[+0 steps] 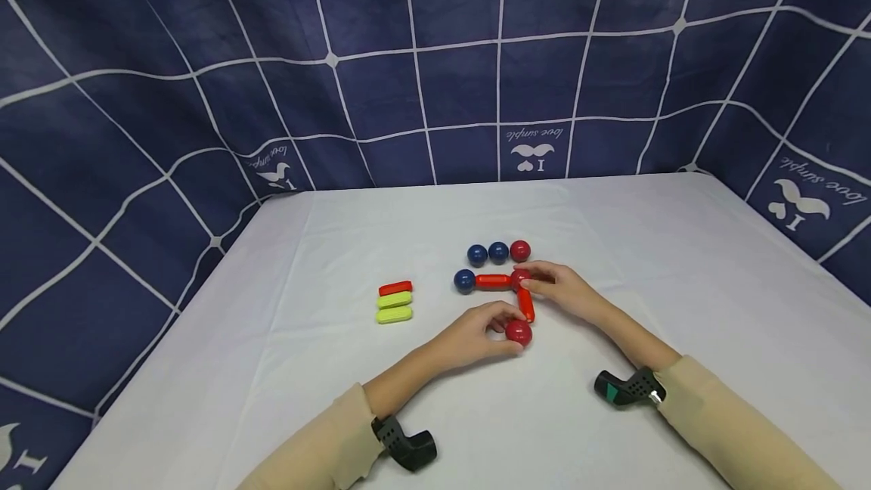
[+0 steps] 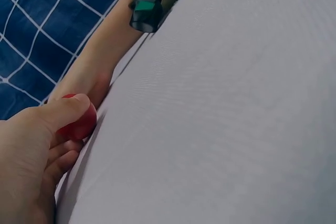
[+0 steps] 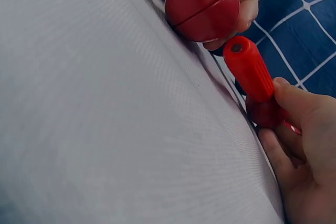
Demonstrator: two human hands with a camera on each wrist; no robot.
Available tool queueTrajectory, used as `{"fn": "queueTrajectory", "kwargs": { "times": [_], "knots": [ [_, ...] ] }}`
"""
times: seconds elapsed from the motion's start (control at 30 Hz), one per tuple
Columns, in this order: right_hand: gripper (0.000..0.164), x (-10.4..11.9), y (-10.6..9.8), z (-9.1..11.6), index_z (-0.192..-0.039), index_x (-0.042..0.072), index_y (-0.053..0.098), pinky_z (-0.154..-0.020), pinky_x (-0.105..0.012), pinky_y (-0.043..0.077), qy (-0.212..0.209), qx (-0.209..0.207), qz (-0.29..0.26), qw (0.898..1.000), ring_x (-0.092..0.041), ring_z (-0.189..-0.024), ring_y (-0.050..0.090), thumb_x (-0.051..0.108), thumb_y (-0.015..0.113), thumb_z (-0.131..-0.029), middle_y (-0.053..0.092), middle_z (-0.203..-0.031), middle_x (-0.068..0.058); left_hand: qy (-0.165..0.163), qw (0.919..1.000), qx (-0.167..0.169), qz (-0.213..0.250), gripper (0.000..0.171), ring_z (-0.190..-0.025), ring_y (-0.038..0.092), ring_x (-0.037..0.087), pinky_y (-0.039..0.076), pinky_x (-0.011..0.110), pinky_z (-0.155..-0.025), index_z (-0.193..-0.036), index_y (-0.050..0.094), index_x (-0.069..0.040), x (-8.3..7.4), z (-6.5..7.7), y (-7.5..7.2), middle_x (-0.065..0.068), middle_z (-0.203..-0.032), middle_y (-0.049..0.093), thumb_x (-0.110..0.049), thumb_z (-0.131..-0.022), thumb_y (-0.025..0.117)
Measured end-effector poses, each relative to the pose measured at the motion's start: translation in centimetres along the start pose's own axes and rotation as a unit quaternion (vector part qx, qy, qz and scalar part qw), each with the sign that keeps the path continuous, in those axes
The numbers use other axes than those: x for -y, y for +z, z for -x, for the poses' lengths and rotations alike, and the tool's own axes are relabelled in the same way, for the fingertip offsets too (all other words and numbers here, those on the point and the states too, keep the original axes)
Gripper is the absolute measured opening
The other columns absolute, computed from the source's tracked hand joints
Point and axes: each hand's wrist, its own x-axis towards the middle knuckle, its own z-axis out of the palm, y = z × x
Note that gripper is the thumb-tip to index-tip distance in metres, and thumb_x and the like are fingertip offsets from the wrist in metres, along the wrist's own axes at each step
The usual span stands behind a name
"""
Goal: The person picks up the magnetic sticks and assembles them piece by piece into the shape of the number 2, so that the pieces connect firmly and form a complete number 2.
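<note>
My left hand (image 1: 479,337) grips a red ball (image 1: 519,333) between thumb and fingers, at the near end of a red rod (image 1: 526,304). In the right wrist view this red ball (image 3: 202,7) shows a seam around it, close to the rod's end (image 3: 247,66), which has a dark round spot. My right hand (image 1: 559,287) pinches the corner red ball (image 1: 520,279), partly hidden by its fingers. From that corner a second red rod (image 1: 493,282) runs left to a blue ball (image 1: 465,281), so the joined pieces form an L on the table.
Behind the L, two blue balls (image 1: 498,252) and a red ball (image 1: 520,250) stand in a row. To the left lie a red rod (image 1: 395,288) and two yellow-green rods (image 1: 394,314). A dark blue checked cloth (image 1: 456,89) hangs around the white table (image 1: 327,399).
</note>
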Motion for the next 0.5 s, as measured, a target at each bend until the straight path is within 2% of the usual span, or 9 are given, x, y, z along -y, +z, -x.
{"fn": "queueTrajectory", "kwargs": {
  "times": [0.23,0.5],
  "knots": [
    [0.048,-0.01,0.06,-0.1,-0.127,0.003,0.05,-0.098,-0.048,0.04,0.038,-0.006,-0.007,0.999,-0.031,-0.114,0.049,0.032,0.055,-0.09,0.054,-0.126,-0.016,0.008,0.9998,-0.003,0.02,0.039,-0.089,0.055,0.002,0.045,0.016,-0.085,-0.112,0.057,-0.016,-0.19,-0.03,0.17,-0.002,-0.101,0.058,-0.026,-0.078,0.071],
    [0.047,0.21,-0.03,-0.24,-0.127,0.002,0.05,-0.098,-0.047,0.04,0.037,-0.004,-0.013,0.999,-0.031,-0.115,0.049,0.031,0.055,-0.09,0.053,-0.127,-0.017,0.022,0.9987,-0.036,0.028,0.034,-0.089,0.059,0.003,0.046,0.012,-0.082,-0.104,0.055,-0.01,-0.26,-0.25,0.64,0.002,-0.101,0.056,-0.018,-0.076,0.073]
  ]
}}
